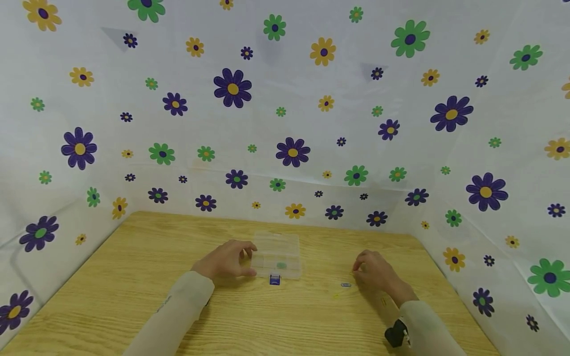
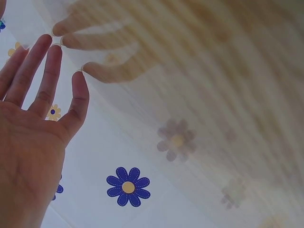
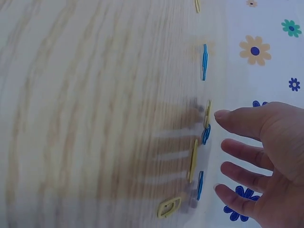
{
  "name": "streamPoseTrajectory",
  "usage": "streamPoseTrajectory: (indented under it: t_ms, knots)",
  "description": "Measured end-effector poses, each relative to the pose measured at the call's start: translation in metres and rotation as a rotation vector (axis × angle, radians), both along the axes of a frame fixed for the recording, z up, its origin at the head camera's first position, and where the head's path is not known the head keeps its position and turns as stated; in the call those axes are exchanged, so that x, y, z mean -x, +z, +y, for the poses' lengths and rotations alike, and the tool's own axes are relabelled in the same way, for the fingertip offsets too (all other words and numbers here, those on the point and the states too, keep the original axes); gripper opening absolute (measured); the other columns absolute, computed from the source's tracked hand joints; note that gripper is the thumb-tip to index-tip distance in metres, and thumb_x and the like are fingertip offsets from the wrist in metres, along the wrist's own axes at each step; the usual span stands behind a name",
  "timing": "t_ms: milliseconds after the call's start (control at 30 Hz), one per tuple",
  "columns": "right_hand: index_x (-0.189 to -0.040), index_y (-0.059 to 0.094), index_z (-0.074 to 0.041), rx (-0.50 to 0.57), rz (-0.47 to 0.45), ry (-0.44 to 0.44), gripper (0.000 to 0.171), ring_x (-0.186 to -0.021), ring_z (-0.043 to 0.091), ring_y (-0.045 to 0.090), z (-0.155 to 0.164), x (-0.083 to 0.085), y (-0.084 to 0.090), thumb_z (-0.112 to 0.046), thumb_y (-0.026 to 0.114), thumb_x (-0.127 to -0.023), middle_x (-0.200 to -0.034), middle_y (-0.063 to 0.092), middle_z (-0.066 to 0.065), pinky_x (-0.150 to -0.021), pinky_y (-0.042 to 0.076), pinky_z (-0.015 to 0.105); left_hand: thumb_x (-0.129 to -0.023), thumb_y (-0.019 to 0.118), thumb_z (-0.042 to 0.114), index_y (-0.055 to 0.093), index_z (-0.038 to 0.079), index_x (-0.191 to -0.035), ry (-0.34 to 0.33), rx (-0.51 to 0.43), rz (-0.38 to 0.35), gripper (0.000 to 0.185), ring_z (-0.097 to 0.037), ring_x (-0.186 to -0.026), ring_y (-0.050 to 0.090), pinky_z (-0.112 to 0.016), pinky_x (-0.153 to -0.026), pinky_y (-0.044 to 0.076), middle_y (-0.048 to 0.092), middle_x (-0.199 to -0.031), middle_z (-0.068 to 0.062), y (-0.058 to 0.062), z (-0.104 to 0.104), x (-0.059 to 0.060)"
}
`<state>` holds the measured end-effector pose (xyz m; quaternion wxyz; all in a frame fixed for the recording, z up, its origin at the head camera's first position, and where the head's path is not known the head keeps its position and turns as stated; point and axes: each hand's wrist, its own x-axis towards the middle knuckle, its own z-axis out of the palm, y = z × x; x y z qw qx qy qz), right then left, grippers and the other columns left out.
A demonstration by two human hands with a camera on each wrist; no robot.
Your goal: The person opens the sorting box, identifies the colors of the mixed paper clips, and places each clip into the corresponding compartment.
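Paper clips [image 3: 204,61], blue and yellow, lie scattered on the wooden table [image 1: 133,277] under the right hand [image 1: 376,272], well apart from the clear box [image 1: 277,257] that sits at mid-table. The left hand [image 1: 227,259] rests against the box's left side, its fingers straight and touching the wall rather than wrapped round it. In the right wrist view the right hand's fingers [image 3: 242,152] are spread and relaxed above the clips, holding nothing; from the head camera they look loosely curled over the same patch, and it is hard to tell there whether a fingertip already touches a clip. A small blue block [image 1: 274,280] stands just in front of the box, and one blue clip [image 1: 345,285] lies apart from the rest, between the block and the right hand.

Judged from this layout, the step in hand is picking up a clip. The clips lie flat on the wood, so a clean pick probably calls for a thumb-and-forefinger pinch at one end, or a slide of the clip toward the table edge, taking one at a time so neighbours do not tangle. The left hand would do well to steady the box, since it looks light and could skid when anything is dropped into a compartment.
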<state>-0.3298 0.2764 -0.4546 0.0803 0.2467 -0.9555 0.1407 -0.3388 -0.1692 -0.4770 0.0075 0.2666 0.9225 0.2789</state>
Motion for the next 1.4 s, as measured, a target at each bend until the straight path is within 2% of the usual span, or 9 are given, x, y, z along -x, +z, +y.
streamPoseTrajectory:
  t_ms: [300, 667, 933, 1167, 1400]
  knots:
    - [-0.078, 0.076, -0.010, 0.003, -0.047, -0.045, 0.009, -0.097, 0.033, 0.066, 0.005, 0.001, -0.008, -0.004, 0.079, -0.084, -0.103, 0.072, 0.013, -0.093, 0.053, 0.055, -0.079, 0.085, 0.052, 0.067, 0.012, -0.130, -0.002, 0.003, 0.002, 0.068, -0.016, -0.101, 0.062, -0.044, -0.096, 0.052, 0.071, -0.113, 0.000, 0.000, 0.000, 0.000]
    - [-0.073, 0.073, -0.011, -0.003, 0.021, 0.002, 0.015, -0.092, 0.029, 0.067, 0.006, 0.003, -0.008, -0.002, 0.081, -0.081, -0.098, 0.073, 0.012, -0.088, 0.055, 0.052, -0.080, 0.084, 0.052, 0.066, 0.009, -0.130, -0.007, 0.002, 0.008, 0.069, -0.019, -0.103, 0.062, -0.046, -0.096, 0.052, 0.071, -0.115, -0.004, 0.004, 0.001, -0.002]
    - [-0.074, 0.073, -0.010, -0.021, 0.060, 0.027, 0.013, -0.097, 0.036, 0.069, -0.002, 0.003, -0.003, -0.006, 0.081, -0.083, -0.103, 0.075, 0.018, -0.095, 0.051, 0.058, -0.080, 0.084, 0.052, 0.066, 0.009, -0.130, 0.000, -0.002, -0.002, 0.069, -0.020, -0.103, 0.062, -0.047, -0.097, 0.052, 0.071, -0.115, -0.004, 0.005, 0.002, -0.003]
    - [-0.076, 0.073, -0.009, 0.039, 0.000, -0.002, 0.013, -0.103, 0.040, 0.064, -0.016, 0.003, 0.003, -0.005, 0.079, -0.086, -0.110, 0.072, 0.020, -0.097, 0.050, 0.059, -0.080, 0.084, 0.052, 0.066, 0.009, -0.131, -0.007, -0.005, -0.001, 0.069, -0.019, -0.103, 0.063, -0.046, -0.097, 0.052, 0.071, -0.116, -0.004, 0.006, 0.001, -0.004]
    - [-0.079, 0.072, -0.009, 0.031, -0.041, -0.015, 0.011, -0.109, 0.042, 0.064, -0.030, 0.005, 0.009, -0.005, 0.078, -0.088, -0.114, 0.071, 0.020, -0.103, 0.048, 0.060, -0.080, 0.083, 0.053, 0.066, 0.011, -0.131, -0.011, 0.002, 0.003, 0.068, -0.018, -0.103, 0.063, -0.045, -0.096, 0.052, 0.071, -0.116, -0.002, 0.005, 0.001, -0.003]
